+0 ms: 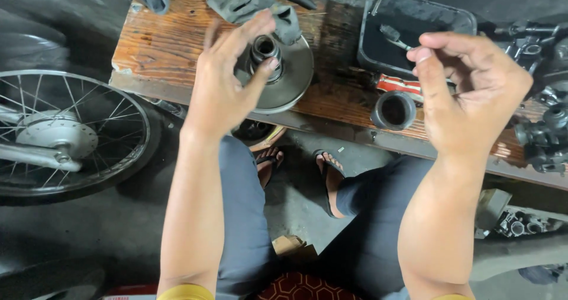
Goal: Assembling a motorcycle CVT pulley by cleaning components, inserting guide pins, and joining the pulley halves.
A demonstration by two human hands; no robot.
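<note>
Bench work on a pulley disc, both my hands raised above it.

Wooden bench (pixel 160 45) runs across in front of my knees, low enough to sit at. A spoked wheel (pixel 65 134) stands off to my left, out of the way. The black tray (pixel 414 16) at the far edge keeps small tools together. The pulley disc (pixel 293 78) lies flat on the bench, hub up, so it stays put. My left hand (pixel 228 78) hovers over it, fingers spread, thumb tip at the hub, holding nothing. My right hand (pixel 467 93) is loosely curled, apparently empty, above a short dark sleeve (pixel 393 110) standing on end near the bench edge.
</note>
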